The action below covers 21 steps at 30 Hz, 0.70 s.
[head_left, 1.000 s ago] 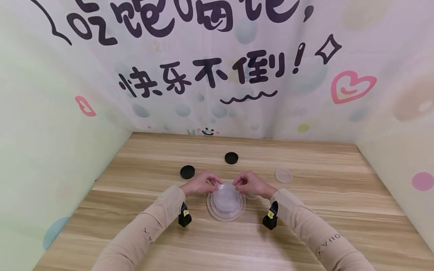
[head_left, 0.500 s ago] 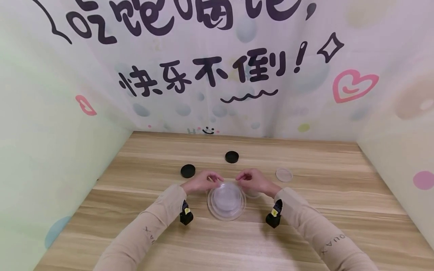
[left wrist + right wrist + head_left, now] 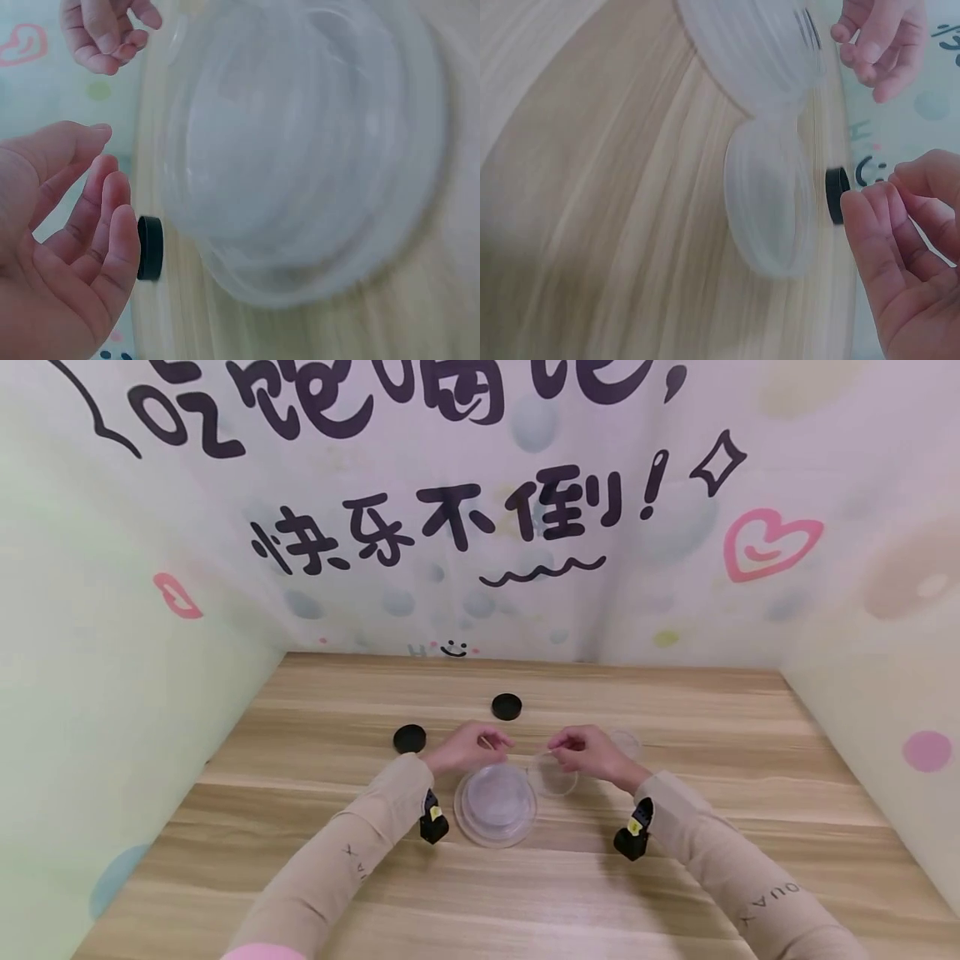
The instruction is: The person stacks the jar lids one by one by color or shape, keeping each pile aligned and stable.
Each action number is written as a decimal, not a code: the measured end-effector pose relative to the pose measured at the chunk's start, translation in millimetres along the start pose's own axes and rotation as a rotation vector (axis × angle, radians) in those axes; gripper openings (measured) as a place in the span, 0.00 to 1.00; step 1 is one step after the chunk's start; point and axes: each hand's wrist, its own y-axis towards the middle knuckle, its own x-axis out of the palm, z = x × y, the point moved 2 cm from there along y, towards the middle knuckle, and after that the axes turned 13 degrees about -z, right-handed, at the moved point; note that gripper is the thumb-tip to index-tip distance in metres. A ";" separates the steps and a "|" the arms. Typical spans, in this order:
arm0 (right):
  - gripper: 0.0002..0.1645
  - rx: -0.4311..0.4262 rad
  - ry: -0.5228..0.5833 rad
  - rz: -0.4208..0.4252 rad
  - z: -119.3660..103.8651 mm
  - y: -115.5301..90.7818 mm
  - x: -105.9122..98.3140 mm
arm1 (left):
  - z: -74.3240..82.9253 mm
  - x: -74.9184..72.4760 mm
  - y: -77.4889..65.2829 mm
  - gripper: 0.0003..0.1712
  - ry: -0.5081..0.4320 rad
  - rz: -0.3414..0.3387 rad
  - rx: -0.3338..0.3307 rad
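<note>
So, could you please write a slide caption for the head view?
Left fingers near stacked clear dishes, right fingers above another clear dish, two black lids farther back on a wooden table.

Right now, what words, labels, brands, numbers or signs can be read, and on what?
"快乐不倒!", backdrop.
"吃饱", starting the line above, cut off at the top; the rest is uncertain.
"H", pale, low on the backdrop.
"OUA X", right sleeve; first letter uncertain.
"X", left sleeve; neighbouring letters unclear.
Yellow wrist-camera tags: too small to read.
Stacked clear dishes: nothing legible.
</note>
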 end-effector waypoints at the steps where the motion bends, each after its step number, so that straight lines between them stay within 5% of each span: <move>1: 0.13 -0.001 -0.003 0.001 1.2 -1.5 -1.8 | 1.4 0.5 1.6 0.12 0.013 0.002 0.022; 6: 0.14 -0.002 -0.042 0.017 5.9 -10.1 -9.7 | 20.8 2.3 3.2 0.12 0.066 -0.003 0.108; 9: 0.14 -0.001 -0.073 0.038 9.4 -15.8 -12.8 | 23.6 4.7 12.6 0.12 0.054 -0.019 0.077; 12: 0.15 -0.007 -0.097 0.053 14.2 -20.9 -13.6 | 13.5 6.7 29.6 0.12 0.037 -0.042 0.046; 14: 0.16 -0.003 -0.100 0.067 17.6 -23.6 -12.5 | -4.4 7.4 45.6 0.12 0.027 -0.063 0.084; 19: 0.19 0.011 -0.044 0.086 27.5 -26.8 -7.7 | -4.8 11.5 52.2 0.13 0.006 -0.072 0.070; 20: 0.20 0.018 -0.039 0.091 29.3 -27.3 -6.7 | 5.3 11.2 46.4 0.14 -0.001 -0.085 0.021; 21: 0.20 0.032 -0.031 0.096 30.8 -27.9 -5.6 | -4.5 12.9 53.4 0.14 0.000 -0.086 0.052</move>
